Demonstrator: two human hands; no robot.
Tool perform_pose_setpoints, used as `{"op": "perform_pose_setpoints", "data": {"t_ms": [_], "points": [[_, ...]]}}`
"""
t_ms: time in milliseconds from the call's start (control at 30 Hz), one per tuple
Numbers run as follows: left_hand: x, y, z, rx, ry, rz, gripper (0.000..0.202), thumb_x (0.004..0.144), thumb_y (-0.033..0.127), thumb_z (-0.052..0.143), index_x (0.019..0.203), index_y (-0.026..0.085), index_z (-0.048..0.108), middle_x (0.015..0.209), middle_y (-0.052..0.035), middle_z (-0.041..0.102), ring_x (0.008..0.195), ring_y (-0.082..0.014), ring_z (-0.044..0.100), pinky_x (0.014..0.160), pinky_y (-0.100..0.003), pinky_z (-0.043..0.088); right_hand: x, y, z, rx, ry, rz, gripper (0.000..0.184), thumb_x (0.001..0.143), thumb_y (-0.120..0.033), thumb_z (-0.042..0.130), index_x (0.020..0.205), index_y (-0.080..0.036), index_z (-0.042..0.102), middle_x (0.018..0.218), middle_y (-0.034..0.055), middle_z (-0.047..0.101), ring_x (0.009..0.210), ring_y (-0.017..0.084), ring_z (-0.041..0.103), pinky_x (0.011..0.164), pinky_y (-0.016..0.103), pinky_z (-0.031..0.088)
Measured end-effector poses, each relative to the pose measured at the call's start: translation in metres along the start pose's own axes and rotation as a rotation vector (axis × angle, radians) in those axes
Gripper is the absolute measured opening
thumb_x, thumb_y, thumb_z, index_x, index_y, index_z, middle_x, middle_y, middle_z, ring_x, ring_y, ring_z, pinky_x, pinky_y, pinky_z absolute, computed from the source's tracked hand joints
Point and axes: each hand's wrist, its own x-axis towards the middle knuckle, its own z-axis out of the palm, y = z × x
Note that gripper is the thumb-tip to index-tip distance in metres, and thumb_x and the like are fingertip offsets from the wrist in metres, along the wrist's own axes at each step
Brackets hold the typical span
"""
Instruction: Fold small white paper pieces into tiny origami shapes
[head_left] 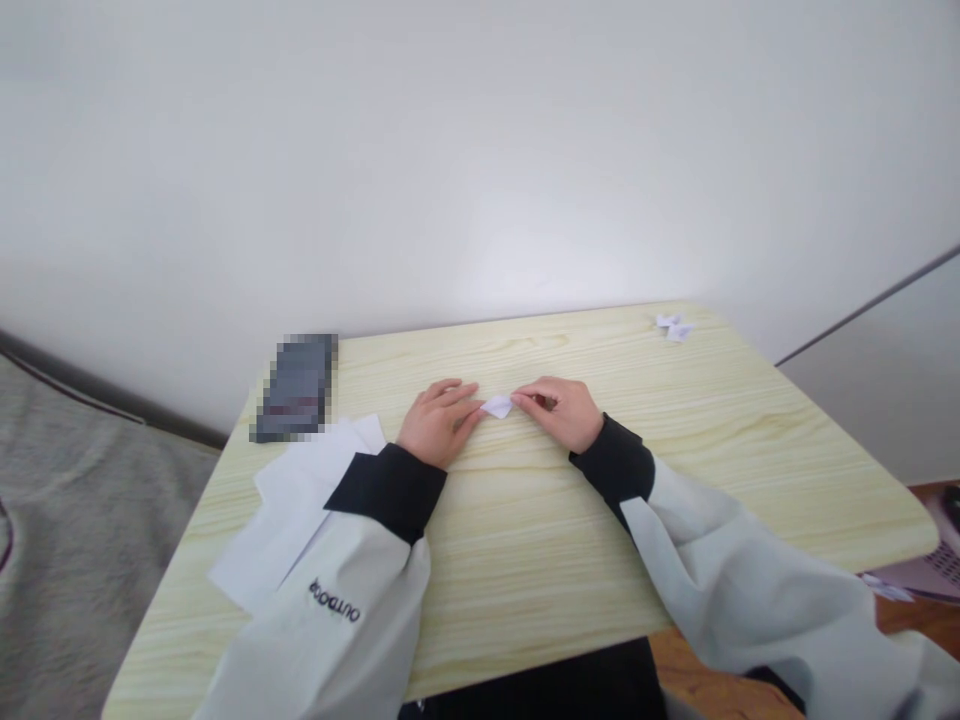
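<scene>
A small folded piece of white paper (pixel 498 406) lies low over the middle of the wooden table, between my two hands. My left hand (pixel 437 420) reaches its left tip with thumb and forefinger, the other fingers stretched out over the tabletop. On the other side my right hand (pixel 561 408) pinches the paper's right corner between thumb and forefinger, its remaining fingers curled. The finer folds of the paper are too small to make out.
White paper sheets (pixel 262 540) lie overlapping at the left, partly under my left sleeve. Behind them is a dark, pixelated flat object (pixel 296 388). Small folded white papers (pixel 675 327) sit at the table's (pixel 750 450) far right corner. A wall (pixel 480 180) stands behind the table.
</scene>
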Motion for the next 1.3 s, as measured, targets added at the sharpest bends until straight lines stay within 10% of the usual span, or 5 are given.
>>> {"op": "perform_pose_setpoints", "data": {"t_ms": [400,900,1300], "points": [[0.0,0.012,0.001,0.126,-0.187,-0.089,0.038,0.09,0.034,0.042,0.124,0.022,0.054,0.138,-0.0074,0.044,0.13,-0.0277,0.035,0.106,-0.048,0.031,0.001,0.0,-0.001,-0.031,0.042,0.012,0.017,0.081,-0.032,0.059,0.076,-0.019,0.069,0.073,0.0028,0.069,0.065,0.014,0.058,0.065,0.027,0.044],[0.001,0.01,0.007,0.159,-0.082,-0.029,0.035,0.09,0.036,0.041,0.116,0.024,0.059,0.13,-0.0085,0.052,0.126,-0.0274,0.04,0.101,-0.048,0.036,0.004,0.008,0.001,-0.065,0.101,0.114,0.018,0.081,-0.032,0.057,0.077,-0.02,0.07,0.074,0.0029,0.07,0.064,0.013,0.059,0.064,0.026,0.045],[0.008,0.014,0.009,0.058,-0.065,0.015,0.034,0.089,0.035,0.041,0.111,0.019,0.062,0.126,-0.0081,0.056,0.122,-0.0264,0.044,0.101,-0.046,0.037,-0.018,0.108,-0.088,-0.355,0.466,0.552,0.026,0.078,-0.032,0.052,0.084,-0.014,0.069,0.08,0.01,0.07,0.069,0.02,0.061,0.072,0.033,0.046]]}}
